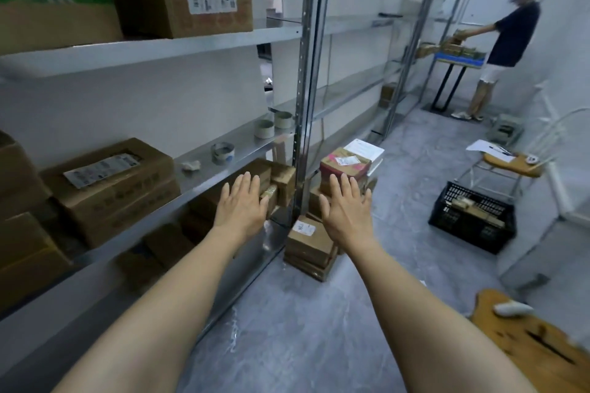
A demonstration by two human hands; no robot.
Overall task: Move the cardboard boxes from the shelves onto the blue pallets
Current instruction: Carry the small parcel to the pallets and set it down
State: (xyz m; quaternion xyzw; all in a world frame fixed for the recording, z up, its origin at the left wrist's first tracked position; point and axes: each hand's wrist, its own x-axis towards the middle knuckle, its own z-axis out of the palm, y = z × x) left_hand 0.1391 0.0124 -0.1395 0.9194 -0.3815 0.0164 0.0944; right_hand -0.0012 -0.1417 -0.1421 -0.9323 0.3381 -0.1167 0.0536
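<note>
Metal shelving (178, 45) runs along the left wall. Cardboard boxes (115, 188) sit on its upper, middle and lower shelves. A smaller box stack (311, 242) stands on the floor beside the upright. Left hand (241, 204) and right hand (346, 210): extended, fingers straight, holding nothing.

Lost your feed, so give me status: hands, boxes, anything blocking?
Grip empty: left hand and right hand open. Ahead, small shelved boxes, none lifted. Between hands in view, shelf post; box stack on floor beyond.
</note>
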